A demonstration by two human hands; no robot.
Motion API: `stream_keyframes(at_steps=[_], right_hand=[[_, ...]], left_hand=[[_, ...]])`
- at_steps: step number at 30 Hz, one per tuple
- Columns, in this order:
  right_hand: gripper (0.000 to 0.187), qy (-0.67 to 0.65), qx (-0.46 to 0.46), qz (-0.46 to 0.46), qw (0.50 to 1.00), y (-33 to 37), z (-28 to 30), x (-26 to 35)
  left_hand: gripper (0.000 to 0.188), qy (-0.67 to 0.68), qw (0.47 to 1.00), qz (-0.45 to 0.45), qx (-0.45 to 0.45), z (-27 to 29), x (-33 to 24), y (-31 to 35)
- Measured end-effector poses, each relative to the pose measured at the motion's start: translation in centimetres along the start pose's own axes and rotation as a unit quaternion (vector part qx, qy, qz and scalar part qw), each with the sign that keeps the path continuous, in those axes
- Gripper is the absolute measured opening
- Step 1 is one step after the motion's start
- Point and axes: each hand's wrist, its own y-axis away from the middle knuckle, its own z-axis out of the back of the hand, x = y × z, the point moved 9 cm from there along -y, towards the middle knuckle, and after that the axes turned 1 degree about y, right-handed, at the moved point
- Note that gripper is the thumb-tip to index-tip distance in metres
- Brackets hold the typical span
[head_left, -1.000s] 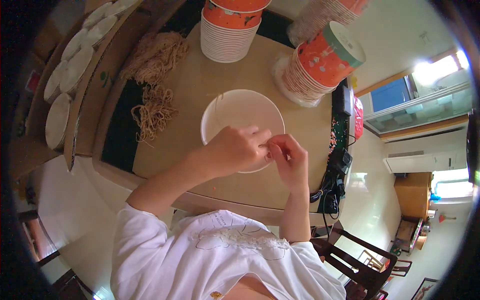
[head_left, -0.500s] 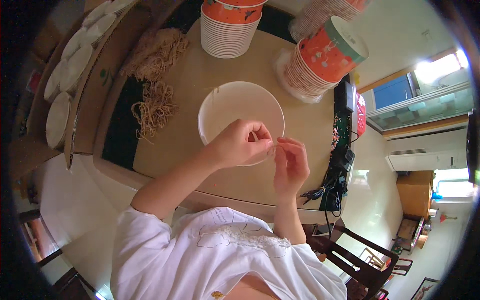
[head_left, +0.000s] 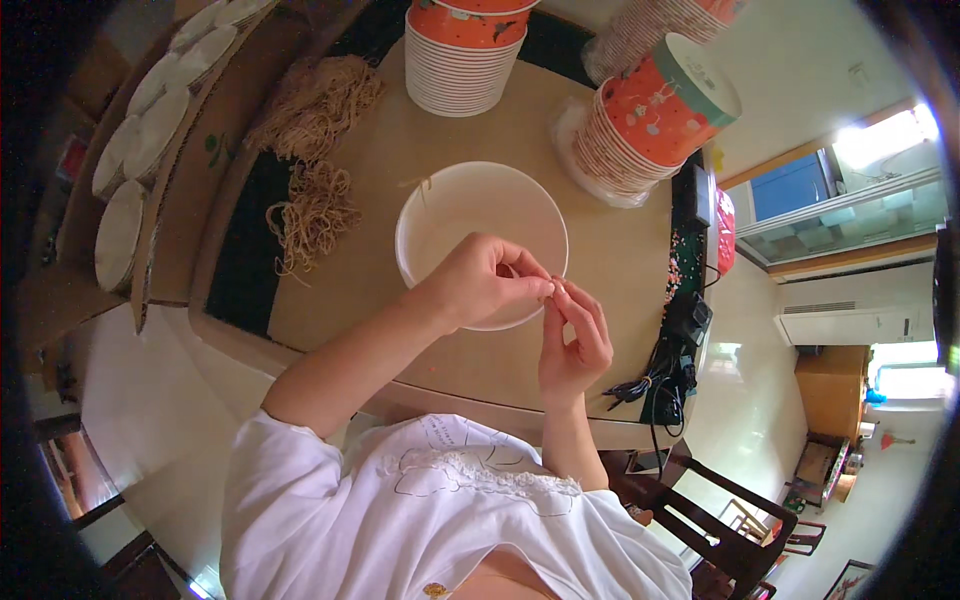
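Note:
A white empty bowl (head_left: 470, 205) stands on the tan round table (head_left: 590, 250) in front of me. My left hand (head_left: 478, 282) hovers over the bowl's near rim with thumb and fingers pinched together. My right hand (head_left: 572, 338) is just to its right, fingers upright, its tips touching the left hand's fingertips. Whatever lies between the fingertips is too small to make out. A thin strand clings to the bowl's far left rim.
Two heaps of brown dried noodles (head_left: 312, 205) lie left of the bowl. A stack of orange paper bowls (head_left: 465, 55) stands at the back, another stack (head_left: 645, 125) lies tilted at the right. White lids (head_left: 120, 230) fill a cardboard box at left. Cables (head_left: 660, 370) hang off the right edge.
Both hands stay over the bowl's near rim. The right fingers parted slightly from the left hand half a second ago and now touch its fingertips again.

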Motion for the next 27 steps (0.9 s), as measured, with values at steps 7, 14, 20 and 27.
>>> stream_keyframes(at_steps=[7, 14, 20, 27], right_hand=[[0.018, -0.077, 0.018, -0.123, 0.989, 0.2, 0.4, -2.4], [0.010, -0.136, 0.070, -0.171, 0.973, -0.5, -0.9, -2.8], [0.008, -0.162, 0.067, -0.191, 0.966, -0.4, -1.5, -3.6], [0.010, -0.099, 0.063, -0.145, 0.982, -0.7, -1.5, -3.3]], left_hand=[[0.008, -0.114, 0.993, -0.004, -0.013, 0.3, -0.9, 0.6], [0.009, -0.163, 0.981, -0.081, -0.068, 0.4, -2.9, 1.8], [0.014, -0.147, 0.980, -0.097, -0.091, 1.1, -2.7, 1.7], [0.007, -0.259, 0.943, -0.160, -0.137, 0.6, -4.4, 2.6]])
